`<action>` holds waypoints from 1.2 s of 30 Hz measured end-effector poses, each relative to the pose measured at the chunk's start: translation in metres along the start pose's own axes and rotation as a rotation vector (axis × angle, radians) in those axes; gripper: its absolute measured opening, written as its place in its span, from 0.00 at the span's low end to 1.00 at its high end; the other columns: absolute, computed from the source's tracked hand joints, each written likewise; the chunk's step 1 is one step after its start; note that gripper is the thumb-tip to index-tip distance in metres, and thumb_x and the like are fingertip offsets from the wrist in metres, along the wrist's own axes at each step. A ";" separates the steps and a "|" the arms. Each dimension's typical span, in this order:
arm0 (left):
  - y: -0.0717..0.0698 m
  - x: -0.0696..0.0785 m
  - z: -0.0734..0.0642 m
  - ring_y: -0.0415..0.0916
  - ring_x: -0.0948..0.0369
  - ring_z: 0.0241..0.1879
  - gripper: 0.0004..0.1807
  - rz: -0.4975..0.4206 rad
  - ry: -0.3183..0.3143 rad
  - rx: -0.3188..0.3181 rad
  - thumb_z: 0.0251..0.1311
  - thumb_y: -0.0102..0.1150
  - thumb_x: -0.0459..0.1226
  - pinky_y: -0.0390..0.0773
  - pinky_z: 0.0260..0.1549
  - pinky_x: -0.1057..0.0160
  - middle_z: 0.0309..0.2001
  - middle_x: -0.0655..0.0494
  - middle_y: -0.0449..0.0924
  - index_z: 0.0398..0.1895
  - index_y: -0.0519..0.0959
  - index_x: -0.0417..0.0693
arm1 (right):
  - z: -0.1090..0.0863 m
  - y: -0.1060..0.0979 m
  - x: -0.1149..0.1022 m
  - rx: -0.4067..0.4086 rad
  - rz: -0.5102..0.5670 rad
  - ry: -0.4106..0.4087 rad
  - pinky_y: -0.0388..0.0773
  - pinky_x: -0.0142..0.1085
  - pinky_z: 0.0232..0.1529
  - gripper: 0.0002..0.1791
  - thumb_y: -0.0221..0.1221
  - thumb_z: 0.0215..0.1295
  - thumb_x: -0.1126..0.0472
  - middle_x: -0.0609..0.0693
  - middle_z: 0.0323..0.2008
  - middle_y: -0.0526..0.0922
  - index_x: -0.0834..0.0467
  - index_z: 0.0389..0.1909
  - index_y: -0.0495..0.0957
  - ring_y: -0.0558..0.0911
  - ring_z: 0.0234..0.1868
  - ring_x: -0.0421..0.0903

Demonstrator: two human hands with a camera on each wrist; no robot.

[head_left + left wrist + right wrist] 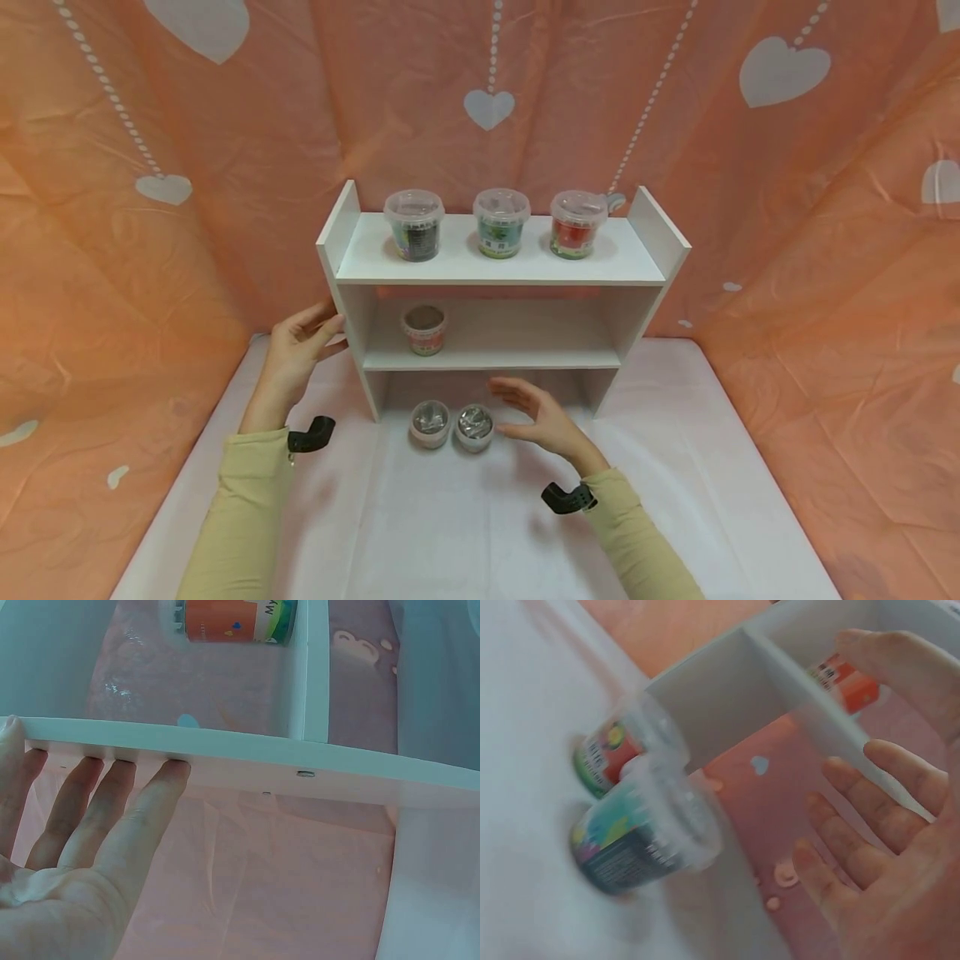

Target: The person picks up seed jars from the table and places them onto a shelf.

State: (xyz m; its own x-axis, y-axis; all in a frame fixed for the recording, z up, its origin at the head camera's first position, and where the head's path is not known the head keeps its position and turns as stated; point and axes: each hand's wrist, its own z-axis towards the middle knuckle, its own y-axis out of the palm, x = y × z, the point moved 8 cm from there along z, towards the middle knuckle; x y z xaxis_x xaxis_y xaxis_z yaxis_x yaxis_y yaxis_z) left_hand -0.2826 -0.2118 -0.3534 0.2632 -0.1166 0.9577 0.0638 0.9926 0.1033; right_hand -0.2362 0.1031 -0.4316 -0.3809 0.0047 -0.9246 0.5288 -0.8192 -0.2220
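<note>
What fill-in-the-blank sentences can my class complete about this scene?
1. The top shelf holds ____ lidded tubs.
2. The person's ____ hand touches the side panel.
3. On the table stand ____ more tubs.
4. Pale ____ shapes decorate the orange backdrop.

Missing words: three; left; two; heart.

On a white counter, a white shelf unit is set far back, three lidded tubs lined along its top, one open-topped tub placed left on the middle level, two small tubs stood nearer.
</note>
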 end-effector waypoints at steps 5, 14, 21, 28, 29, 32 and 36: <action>0.000 -0.001 0.001 0.78 0.64 0.47 0.25 -0.010 0.002 0.001 0.64 0.58 0.32 0.81 0.41 0.62 0.52 0.60 0.78 0.65 0.69 0.37 | -0.002 0.002 0.016 0.005 0.043 0.020 0.56 0.62 0.63 0.35 0.64 0.54 0.79 0.77 0.59 0.64 0.78 0.62 0.60 0.62 0.61 0.73; 0.000 -0.003 0.002 0.78 0.63 0.47 0.25 -0.004 0.002 0.001 0.64 0.58 0.32 0.80 0.41 0.61 0.51 0.60 0.78 0.64 0.69 0.36 | -0.004 0.005 0.036 0.031 0.094 0.076 0.54 0.65 0.62 0.35 0.64 0.53 0.79 0.77 0.59 0.65 0.78 0.62 0.60 0.61 0.62 0.74; 0.000 -0.003 0.002 0.77 0.64 0.48 0.25 0.002 -0.004 -0.003 0.64 0.58 0.33 0.80 0.41 0.62 0.52 0.59 0.77 0.65 0.69 0.36 | -0.005 0.007 0.049 0.033 0.122 0.115 0.53 0.64 0.63 0.35 0.63 0.54 0.79 0.80 0.59 0.62 0.79 0.62 0.59 0.61 0.61 0.75; 0.000 -0.002 0.002 0.78 0.63 0.46 0.26 0.003 -0.002 0.001 0.64 0.58 0.32 0.80 0.41 0.62 0.51 0.59 0.77 0.65 0.69 0.35 | -0.005 0.008 0.064 0.036 0.166 0.139 0.53 0.64 0.64 0.37 0.63 0.53 0.81 0.79 0.61 0.60 0.79 0.63 0.57 0.61 0.62 0.74; 0.000 -0.002 0.002 0.78 0.63 0.46 0.26 0.002 -0.002 0.001 0.64 0.58 0.32 0.80 0.41 0.62 0.51 0.59 0.77 0.65 0.69 0.35 | -0.004 0.008 0.068 0.038 0.166 0.138 0.54 0.64 0.63 0.37 0.63 0.53 0.81 0.79 0.61 0.60 0.78 0.64 0.58 0.61 0.62 0.74; -0.001 -0.002 0.002 0.78 0.63 0.46 0.25 0.003 -0.003 0.002 0.64 0.58 0.32 0.81 0.41 0.62 0.51 0.59 0.77 0.64 0.69 0.35 | -0.003 0.009 0.082 0.040 0.173 0.144 0.55 0.64 0.63 0.38 0.64 0.52 0.81 0.76 0.62 0.61 0.77 0.64 0.58 0.62 0.62 0.73; -0.001 -0.002 0.001 0.78 0.64 0.47 0.26 0.009 -0.006 0.004 0.64 0.58 0.32 0.81 0.41 0.62 0.51 0.59 0.77 0.64 0.69 0.35 | -0.002 0.011 0.095 0.039 0.161 0.149 0.58 0.61 0.63 0.39 0.66 0.52 0.78 0.73 0.62 0.64 0.75 0.65 0.59 0.64 0.62 0.70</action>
State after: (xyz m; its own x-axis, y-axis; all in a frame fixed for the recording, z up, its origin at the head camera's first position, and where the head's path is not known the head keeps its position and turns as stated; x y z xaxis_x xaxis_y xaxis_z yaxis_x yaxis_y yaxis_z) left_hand -0.2846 -0.2124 -0.3554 0.2579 -0.1076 0.9602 0.0574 0.9937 0.0960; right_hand -0.2648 0.0958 -0.5230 -0.1763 -0.0461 -0.9833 0.5428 -0.8378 -0.0580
